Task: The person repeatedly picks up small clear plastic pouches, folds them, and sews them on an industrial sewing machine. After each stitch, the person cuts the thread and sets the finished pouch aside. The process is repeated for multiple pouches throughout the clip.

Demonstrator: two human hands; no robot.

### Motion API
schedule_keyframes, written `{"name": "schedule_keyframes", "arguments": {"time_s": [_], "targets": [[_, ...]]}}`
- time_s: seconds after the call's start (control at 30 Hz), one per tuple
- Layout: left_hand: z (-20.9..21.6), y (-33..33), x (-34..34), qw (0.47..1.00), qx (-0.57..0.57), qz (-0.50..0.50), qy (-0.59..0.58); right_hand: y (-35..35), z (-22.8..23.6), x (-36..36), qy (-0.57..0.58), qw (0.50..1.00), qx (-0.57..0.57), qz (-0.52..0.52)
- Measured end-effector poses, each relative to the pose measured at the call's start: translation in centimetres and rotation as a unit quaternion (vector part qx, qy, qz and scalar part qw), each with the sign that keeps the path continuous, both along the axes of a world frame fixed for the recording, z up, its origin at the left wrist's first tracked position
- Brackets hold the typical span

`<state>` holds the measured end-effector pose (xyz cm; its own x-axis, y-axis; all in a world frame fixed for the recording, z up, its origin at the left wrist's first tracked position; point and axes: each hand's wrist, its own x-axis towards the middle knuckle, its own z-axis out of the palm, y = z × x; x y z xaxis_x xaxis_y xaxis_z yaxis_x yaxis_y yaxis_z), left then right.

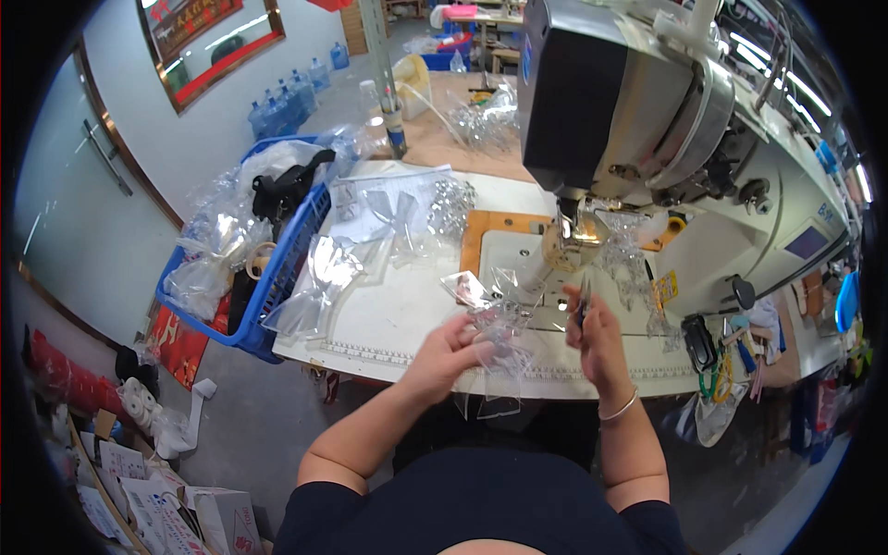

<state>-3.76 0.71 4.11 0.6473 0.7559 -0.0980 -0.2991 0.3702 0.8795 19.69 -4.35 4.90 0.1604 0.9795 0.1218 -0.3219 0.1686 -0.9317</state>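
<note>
My left hand (448, 357) pinches a bunch of clear plastic pieces (504, 344) over the front edge of the white sewing table (370, 319). My right hand (601, 344), with a bracelet at the wrist, is closed around small thread snips (584, 298), blades pointing up and away. Both hands are just in front of the sewing machine's needle area (575, 231). On the table to the left lie clear plastic bow-shaped pieces (326, 277), and another clear bow (395, 217) rests on a printed sheet (347, 205).
The big sewing machine head (578, 102) overhangs the table. A blue basket (268, 310) stuffed with plastic and black cloth stands at the left. Beyond the needle are clear scraps (629, 264). Scissors with coloured handles (717, 384) hang at the right edge. Cardboard boxes (222, 513) sit lower left.
</note>
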Motion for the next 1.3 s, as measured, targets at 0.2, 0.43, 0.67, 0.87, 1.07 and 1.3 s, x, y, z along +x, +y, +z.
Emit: {"name": "schedule_keyframes", "arguments": {"time_s": [0.2,0.43,0.67,0.87,1.07,1.3], "targets": [[-0.9,-1.8,1.8,0.994,-0.082,0.035,-0.062,-0.3,-1.9,-2.7,0.141,0.981,-0.092,0.097],[-1.5,-2.5,2.1,0.998,-0.019,0.061,0.023,0.0,-0.8,-3.8,0.031,0.988,-0.122,0.088],[-1.9,-2.0,1.6,0.994,-0.062,0.09,0.01,1.3,-1.9,-3.8,0.063,0.979,-0.173,0.083],[-3.2,-0.7,2.6,0.969,-0.044,0.241,-0.046,-0.1,-3.0,-2.7,0.081,0.986,-0.135,0.046],[-4.0,-0.5,4.0,0.963,-0.057,0.263,-0.031,-0.7,-2.3,-4.4,-0.357,0.922,0.053,-0.143],[-3.8,0.0,3.6,0.974,-0.115,0.163,-0.107,0.5,-2.4,-4.4,-0.307,0.94,0.032,-0.142]]}}
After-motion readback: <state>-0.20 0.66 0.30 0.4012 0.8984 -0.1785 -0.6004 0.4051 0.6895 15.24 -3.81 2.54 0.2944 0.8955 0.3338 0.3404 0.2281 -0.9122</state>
